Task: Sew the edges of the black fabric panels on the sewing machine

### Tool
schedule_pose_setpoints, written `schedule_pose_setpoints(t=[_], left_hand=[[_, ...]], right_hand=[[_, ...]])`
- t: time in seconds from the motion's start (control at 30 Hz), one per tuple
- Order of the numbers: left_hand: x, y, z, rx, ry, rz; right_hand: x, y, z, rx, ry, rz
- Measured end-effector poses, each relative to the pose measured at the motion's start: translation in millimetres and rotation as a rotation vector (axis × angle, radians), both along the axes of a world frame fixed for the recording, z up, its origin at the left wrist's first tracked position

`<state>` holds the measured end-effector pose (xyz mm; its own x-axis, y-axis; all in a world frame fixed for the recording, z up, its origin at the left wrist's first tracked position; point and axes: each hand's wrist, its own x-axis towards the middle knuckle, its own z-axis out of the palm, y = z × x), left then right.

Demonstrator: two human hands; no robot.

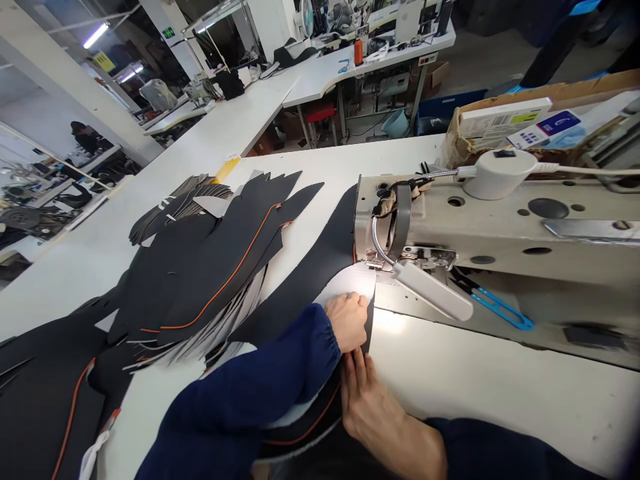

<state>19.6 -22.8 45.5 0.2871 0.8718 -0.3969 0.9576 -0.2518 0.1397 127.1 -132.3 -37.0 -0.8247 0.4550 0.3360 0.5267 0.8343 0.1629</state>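
A black fabric panel (295, 287) with a pale grey underside lies beneath the sewing machine head (383, 227). Just in front of the presser foot, my left hand (346, 321) is closed, its curled fingers gripping the panel where the light piece (345, 280) shows. My right hand (370, 400) rests behind it, fingers stretched out flat against the panel's edge. Orange piping (305, 433) runs along the part of the panel near my body. My left forearm hides some of the material.
Stacked black panels (195, 267) with orange piping lie to the left on the white table (425, 387). Blue thread snips (500, 307) lie under the machine arm, near a small lamp (435, 290). A cardboard box (453, 137) stands behind the machine.
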Motion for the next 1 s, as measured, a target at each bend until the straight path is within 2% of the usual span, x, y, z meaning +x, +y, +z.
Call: schedule_pose_setpoints(t=[0.1,0.33,0.4,0.6,0.67,0.87,1.0], left_hand=[[-1.0,4.5,2.4,-0.005,0.017,-0.025],[-0.7,-6.0,1.8,-0.032,0.026,-0.06],[1.0,-1.6,-1.4,-0.017,0.038,-0.058],[4.2,17.1,-1.1,0.001,0.041,-0.054],[3.5,15.5,0.8,-0.011,0.044,-0.057],[1.7,3.7,-5.8,-0.001,0.054,-0.103],[4.5,13.2,-11.2,0.029,0.051,-0.102]], right_hand=[[2.1,13.6,13.5,-0.017,-0.106,0.021],[6.2,39.5,41.5,-0.073,-0.312,0.052],[5.1,36.2,39.9,-0.057,-0.306,0.028],[-2.3,15.1,14.7,0.033,-0.054,0.036],[-2.9,20.8,17.6,0.001,-0.11,0.029],[-0.2,47.5,48.6,-0.083,-0.326,0.048],[-3.9,37.9,45.5,-0.061,-0.294,0.032]])
